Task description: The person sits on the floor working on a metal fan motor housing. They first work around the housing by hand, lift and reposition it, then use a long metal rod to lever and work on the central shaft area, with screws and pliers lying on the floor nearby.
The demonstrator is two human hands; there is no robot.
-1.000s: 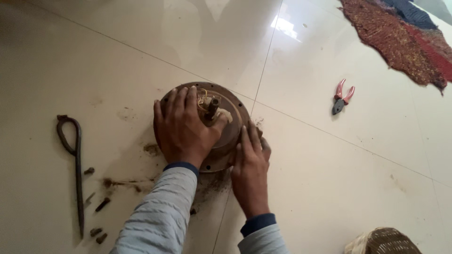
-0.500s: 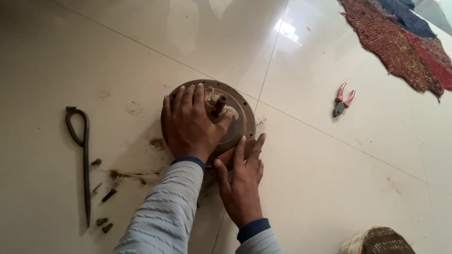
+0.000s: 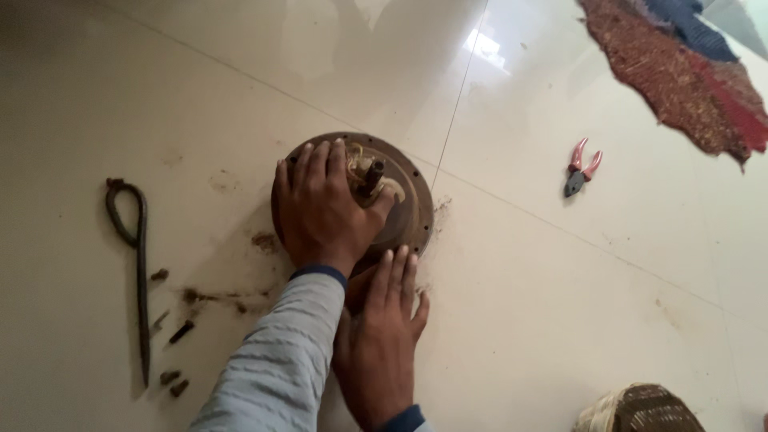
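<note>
Covering much of rusty round housing (image 3: pixel 412 210): left hand (image 3: pixel 320 212)

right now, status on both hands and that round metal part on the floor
Left hand flat on top of round rusty motor housing. Right hand pressed at its near edge. Pliers, loose bolts lie apart.

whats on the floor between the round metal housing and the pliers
In the head view that stretch of tiled floor is bare: only a grout line runs between the rusty round housing and the red-handled pliers.
</note>
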